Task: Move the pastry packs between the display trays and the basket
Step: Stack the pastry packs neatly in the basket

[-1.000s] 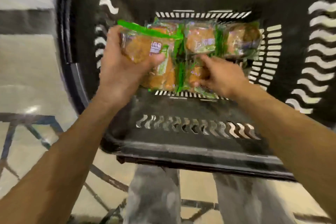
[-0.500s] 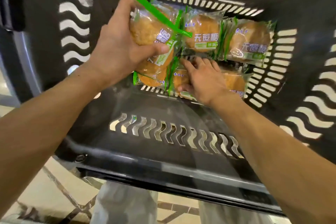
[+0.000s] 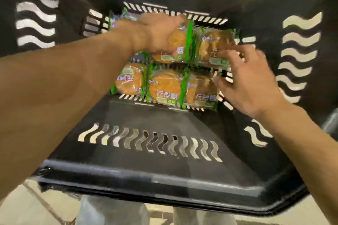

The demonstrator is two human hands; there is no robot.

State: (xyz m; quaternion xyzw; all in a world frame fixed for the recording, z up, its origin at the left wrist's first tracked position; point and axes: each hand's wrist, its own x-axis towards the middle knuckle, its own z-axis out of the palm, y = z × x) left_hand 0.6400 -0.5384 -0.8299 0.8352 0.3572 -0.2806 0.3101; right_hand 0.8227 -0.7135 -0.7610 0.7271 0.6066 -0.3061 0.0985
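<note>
Both hands were down inside the black basket point(image 3: 164, 151), reaching over its near wall with the wavy slots.

Left hand point(image 3: 155, 33): fingers curled round a pastry pack point(image 3: 180, 42) with green edging, thumb under, fingers over its far edge. The pack sat at the far row of the basket floor; whether it rested on the floor or was held just above it could not be told. Another pack point(image 3: 118, 18) showed past the left wrist, mostly hidden by it.

Right hand point(image 3: 245, 82): fingers spread and relaxed, gripping nothing. Its fingertips point(image 3: 222, 55) lay on or just over the near edge of a second pack point(image 3: 215, 45), which lay just to the right of the held one, touching it along the green seam. Motion blur hid whether there was real contact.

Below the left hand, nearer the body, three packs lay side by side in a row: one point(image 3: 129, 80) under the left forearm, printed side turned the other way; a middle pack point(image 3: 164, 86); and one point(image 3: 201, 93) just beside the right thumb.

Pale floor point(image 3: 27, 206) beneath the basket rim.
</note>
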